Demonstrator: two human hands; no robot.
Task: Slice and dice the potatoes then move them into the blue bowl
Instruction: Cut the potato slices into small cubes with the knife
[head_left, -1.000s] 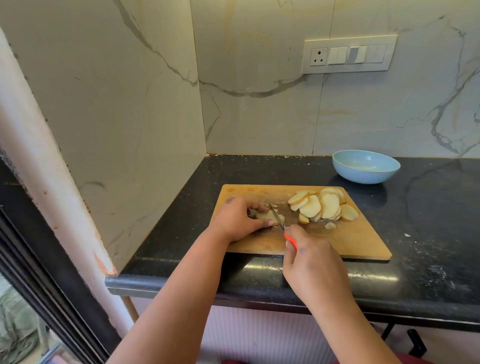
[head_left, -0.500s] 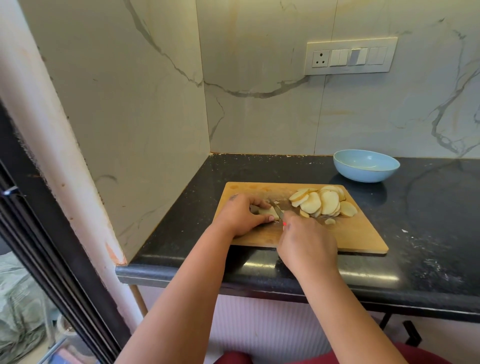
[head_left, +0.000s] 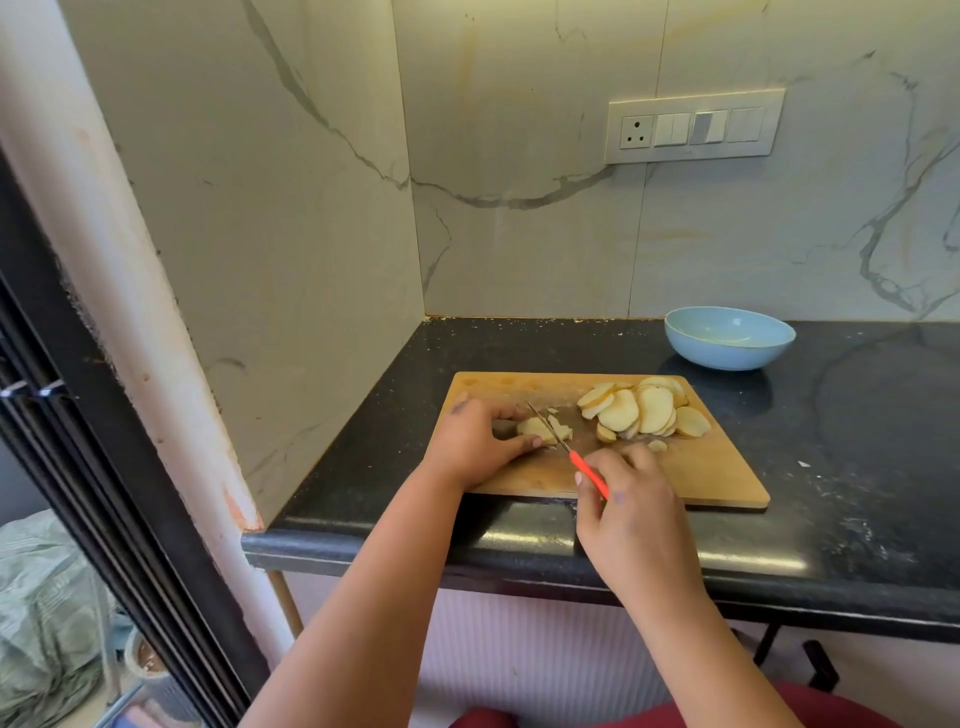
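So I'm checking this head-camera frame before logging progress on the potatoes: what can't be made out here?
- How much potato is left: the left hand covers most of it.
- The knife handle's length: the right hand wraps it.
- How many slices are cut: they overlap in a heap.
- Whether small bits lie in the blue bowl: its near wall hides part of the bottom.
- The counter's right end: cut off by the frame edge.

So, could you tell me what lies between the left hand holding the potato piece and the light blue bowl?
In the head view, the pile of pale potato slices lies there on the wooden cutting board.
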